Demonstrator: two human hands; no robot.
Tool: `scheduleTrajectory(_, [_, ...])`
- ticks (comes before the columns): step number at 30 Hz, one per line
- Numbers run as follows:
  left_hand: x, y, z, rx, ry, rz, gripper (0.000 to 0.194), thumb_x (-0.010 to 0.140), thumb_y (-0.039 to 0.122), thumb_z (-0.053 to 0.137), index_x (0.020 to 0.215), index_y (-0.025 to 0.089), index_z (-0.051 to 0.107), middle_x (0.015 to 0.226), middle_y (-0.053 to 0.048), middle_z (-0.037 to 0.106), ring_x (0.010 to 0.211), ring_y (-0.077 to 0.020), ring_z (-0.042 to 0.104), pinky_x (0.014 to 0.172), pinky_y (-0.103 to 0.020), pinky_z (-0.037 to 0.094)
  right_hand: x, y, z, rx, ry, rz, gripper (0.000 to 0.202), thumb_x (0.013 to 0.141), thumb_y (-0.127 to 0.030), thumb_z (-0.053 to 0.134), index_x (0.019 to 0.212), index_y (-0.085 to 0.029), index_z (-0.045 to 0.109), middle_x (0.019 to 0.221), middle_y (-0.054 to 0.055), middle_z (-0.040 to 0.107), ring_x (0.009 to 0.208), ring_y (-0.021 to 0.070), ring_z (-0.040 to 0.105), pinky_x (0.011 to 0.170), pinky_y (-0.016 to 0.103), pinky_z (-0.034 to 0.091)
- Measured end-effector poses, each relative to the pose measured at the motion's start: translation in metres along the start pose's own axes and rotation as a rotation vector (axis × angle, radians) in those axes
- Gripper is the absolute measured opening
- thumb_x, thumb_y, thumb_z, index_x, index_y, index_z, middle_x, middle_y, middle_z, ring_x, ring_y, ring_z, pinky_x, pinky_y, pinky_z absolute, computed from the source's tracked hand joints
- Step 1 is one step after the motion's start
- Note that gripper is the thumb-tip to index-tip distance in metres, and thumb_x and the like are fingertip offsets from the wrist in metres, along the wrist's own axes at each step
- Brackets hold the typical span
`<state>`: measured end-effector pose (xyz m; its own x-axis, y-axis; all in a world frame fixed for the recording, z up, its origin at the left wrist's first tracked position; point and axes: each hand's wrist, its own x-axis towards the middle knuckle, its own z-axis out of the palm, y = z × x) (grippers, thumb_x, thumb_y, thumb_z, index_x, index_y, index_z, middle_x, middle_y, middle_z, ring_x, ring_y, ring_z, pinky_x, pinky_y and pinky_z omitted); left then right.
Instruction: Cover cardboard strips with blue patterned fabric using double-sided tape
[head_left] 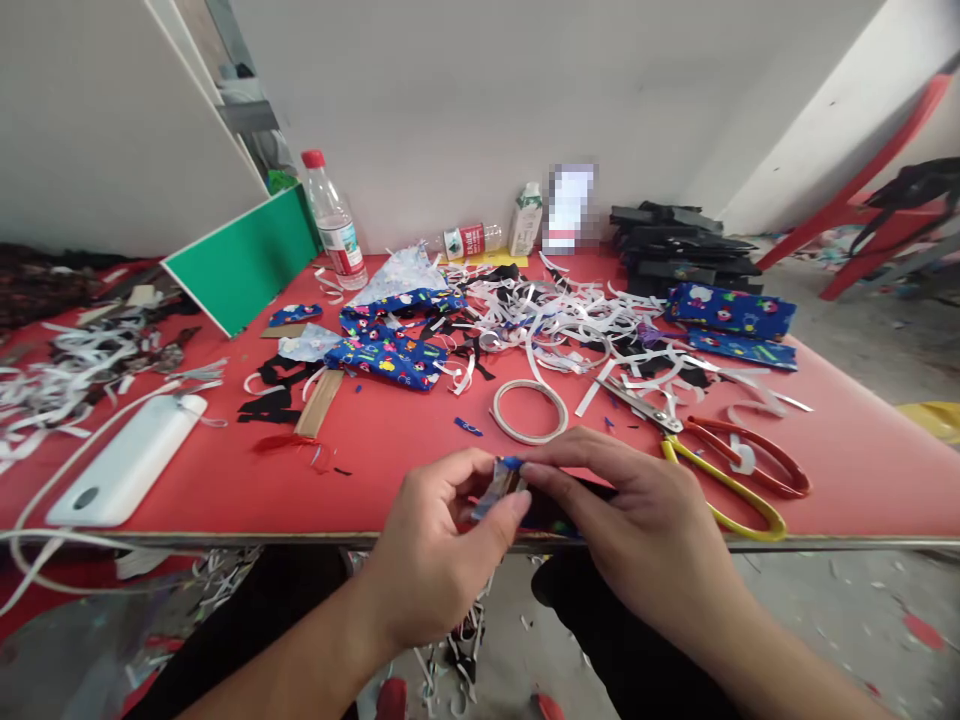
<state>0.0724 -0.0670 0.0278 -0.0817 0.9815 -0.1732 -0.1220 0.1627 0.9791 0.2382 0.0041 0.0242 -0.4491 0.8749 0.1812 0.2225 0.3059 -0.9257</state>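
Near the table's front edge, my left hand (450,550) pinches one end of a small folded piece of blue printed fabric (491,487). A brownish strip shows within the fold. My right hand (630,530) grips the same piece between thumb and fingers, and a dark part of it runs on beneath that palm, mostly hidden. Just beyond my fingers lies a roll of white tape (530,438), its loose end trailing away. Scissors (667,420) with one red and one yellow handle rest open to the right of my right hand.
White and black scraps (555,310) heap across the table's middle, beside printed blue fabric (397,360). A power bank (127,465) with a cable lies left. Bottles (341,230), a carton (526,220), a lit phone (570,205) and stacked black pieces (682,250) stand behind.
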Motion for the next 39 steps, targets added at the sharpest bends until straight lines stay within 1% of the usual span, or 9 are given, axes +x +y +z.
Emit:
scheduleTrajectory(3, [0.001, -0.004, 0.002, -0.058, 0.040, -0.023, 0.033, 0.097, 0.049, 0.067, 0.089, 0.019, 0.077, 0.080, -0.006, 0.065, 0.073, -0.0176, 0.056, 0.062, -0.027, 0.049, -0.001, 0.004, 0.001, -0.354, 0.079, -0.386, 0.013, 0.097, -0.022, 0.069, 0.096, -0.029, 0.080, 0.089, -0.001, 0.081, 0.082, 0.0196, 0.070, 0.076, 0.038, 0.048])
scheduleTrajectory(4, [0.002, -0.006, 0.003, -0.050, 0.081, -0.020, 0.037, 0.097, 0.052, 0.066, 0.084, 0.018, 0.075, 0.077, -0.004, 0.061, 0.072, -0.0171, 0.054, 0.061, -0.026, 0.048, -0.001, 0.005, 0.003, -0.425, 0.113, -0.461, 0.012, 0.097, -0.021, 0.071, 0.100, -0.030, 0.079, 0.091, -0.002, 0.082, 0.085, 0.0205, 0.071, 0.079, 0.040, 0.046])
scheduleTrajectory(6, [0.004, -0.010, 0.004, -0.041, 0.173, 0.006, 0.041, 0.097, 0.053, 0.066, 0.075, 0.019, 0.068, 0.072, -0.001, 0.052, 0.068, -0.0149, 0.047, 0.059, -0.025, 0.046, -0.002, 0.008, 0.008, -0.505, 0.186, -0.522, 0.010, 0.096, -0.021, 0.074, 0.103, -0.028, 0.077, 0.097, -0.001, 0.083, 0.091, 0.0225, 0.071, 0.086, 0.043, 0.044])
scheduleTrajectory(8, [0.005, -0.013, 0.006, -0.064, 0.231, 0.032, 0.043, 0.098, 0.052, 0.067, 0.071, 0.020, 0.059, 0.070, 0.002, 0.043, 0.066, -0.0130, 0.041, 0.058, -0.023, 0.043, -0.004, 0.009, 0.012, -0.502, 0.215, -0.518, 0.007, 0.095, -0.021, 0.076, 0.099, -0.027, 0.075, 0.104, 0.000, 0.083, 0.096, 0.0236, 0.071, 0.090, 0.045, 0.043])
scheduleTrajectory(10, [0.004, -0.015, 0.007, -0.095, 0.238, 0.033, 0.043, 0.099, 0.052, 0.065, 0.071, 0.021, 0.054, 0.070, 0.003, 0.040, 0.065, -0.0126, 0.038, 0.055, -0.022, 0.039, -0.005, 0.008, 0.014, -0.448, 0.212, -0.504, 0.007, 0.096, -0.021, 0.076, 0.098, -0.027, 0.075, 0.109, 0.000, 0.083, 0.098, 0.0231, 0.072, 0.092, 0.045, 0.045])
scheduleTrajectory(15, [-0.002, -0.012, 0.007, 0.022, 0.211, 0.056, 0.044, 0.103, 0.052, 0.060, 0.073, 0.020, 0.054, 0.068, 0.003, 0.039, 0.063, -0.0123, 0.032, 0.053, -0.023, 0.034, -0.006, 0.006, 0.014, -0.355, 0.227, -0.489, 0.014, 0.095, -0.018, 0.076, 0.104, -0.029, 0.077, 0.105, 0.001, 0.083, 0.097, 0.0228, 0.072, 0.089, 0.044, 0.050])
scheduleTrajectory(21, [-0.005, -0.012, 0.006, 0.083, 0.200, 0.136, 0.043, 0.105, 0.048, 0.057, 0.073, 0.020, 0.053, 0.063, 0.006, 0.033, 0.055, -0.0093, 0.025, 0.048, -0.021, 0.028, -0.005, 0.011, 0.016, -0.313, 0.244, -0.497, 0.012, 0.094, -0.015, 0.077, 0.099, -0.026, 0.076, 0.097, -0.001, 0.082, 0.090, 0.0192, 0.072, 0.083, 0.041, 0.049])
scheduleTrajectory(29, [-0.006, -0.012, 0.007, 0.130, 0.201, 0.207, 0.041, 0.106, 0.045, 0.055, 0.073, 0.020, 0.055, 0.061, 0.007, 0.034, 0.052, -0.0086, 0.025, 0.043, -0.021, 0.025, -0.007, 0.014, 0.017, -0.268, 0.244, -0.503, 0.013, 0.094, -0.014, 0.077, 0.097, -0.025, 0.072, 0.100, -0.001, 0.081, 0.092, 0.0184, 0.071, 0.085, 0.041, 0.049])
scheduleTrajectory(39, [-0.007, -0.008, 0.007, 0.175, 0.173, 0.284, 0.037, 0.109, 0.035, 0.050, 0.077, 0.019, 0.059, 0.061, 0.007, 0.035, 0.052, -0.0090, 0.027, 0.044, -0.020, 0.028, -0.007, 0.017, 0.017, -0.230, 0.250, -0.560, 0.019, 0.093, -0.009, 0.077, 0.102, -0.026, 0.074, 0.100, 0.000, 0.080, 0.093, 0.0203, 0.070, 0.084, 0.043, 0.049])
